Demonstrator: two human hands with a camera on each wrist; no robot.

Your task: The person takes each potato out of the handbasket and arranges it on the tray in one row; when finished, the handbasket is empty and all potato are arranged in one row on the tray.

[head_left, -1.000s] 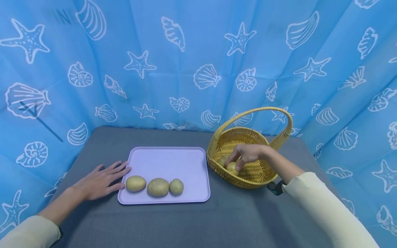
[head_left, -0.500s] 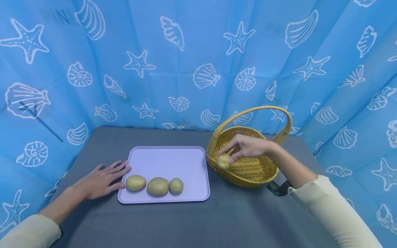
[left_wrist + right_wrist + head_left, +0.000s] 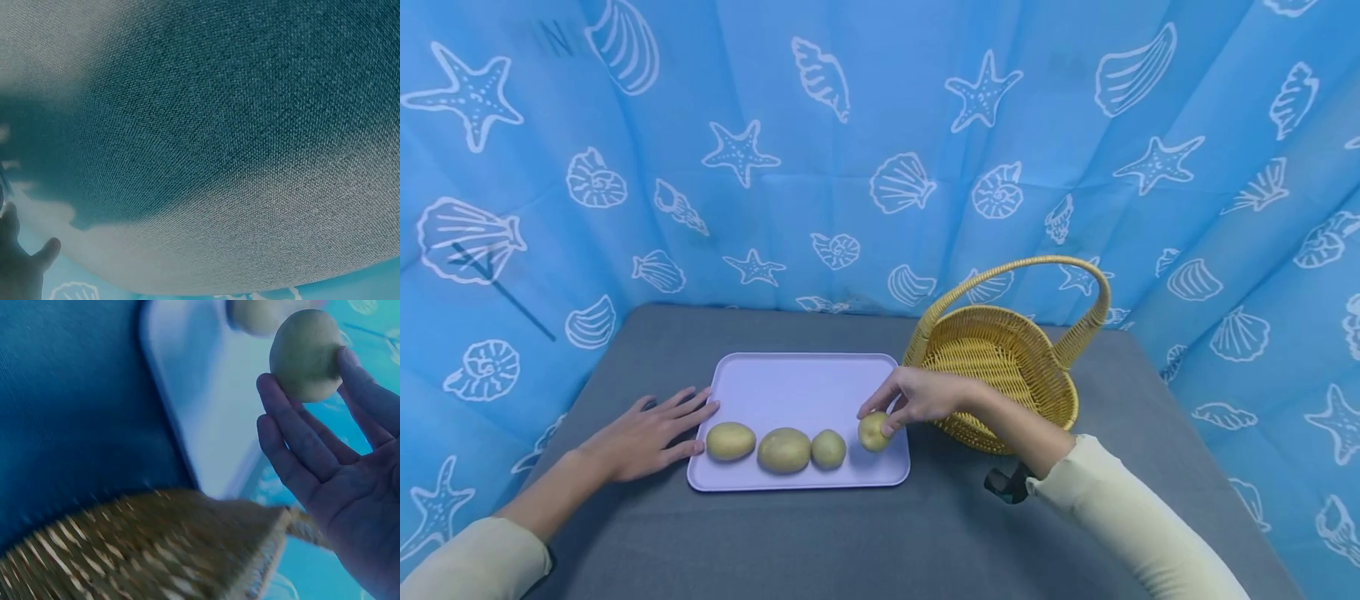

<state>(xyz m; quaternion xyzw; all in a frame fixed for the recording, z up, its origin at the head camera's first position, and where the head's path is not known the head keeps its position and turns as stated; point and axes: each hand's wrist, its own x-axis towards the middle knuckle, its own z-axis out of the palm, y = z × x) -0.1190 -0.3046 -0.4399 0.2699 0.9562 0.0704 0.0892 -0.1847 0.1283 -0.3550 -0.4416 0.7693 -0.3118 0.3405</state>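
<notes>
My right hand (image 3: 925,396) pinches a small round yellowish potato (image 3: 873,432) between thumb and fingertips, over the right end of the lilac tray (image 3: 805,387). In the right wrist view the potato (image 3: 306,356) sits at the fingertips, with the palm below. Along the tray's front side lie three more potatoes in a row: an oval one (image 3: 730,441), a larger one (image 3: 784,450) and a small round one (image 3: 828,449). My left hand (image 3: 643,437) lies spread flat, fingertips at the tray's left edge. Its wrist view shows mostly grey cloth and part of the hand (image 3: 25,262).
A yellow wicker basket (image 3: 1037,367) with a tall arched handle stands right of the tray; the right hand and forearm cover its front left. Grey cloth (image 3: 790,542) covers the table. Behind hangs a blue curtain (image 3: 865,108) with white sea shells.
My right hand has lifted a potato out of the basket and carried it left over the tray's right end. The left hand and the three tray potatoes have stayed put.
</notes>
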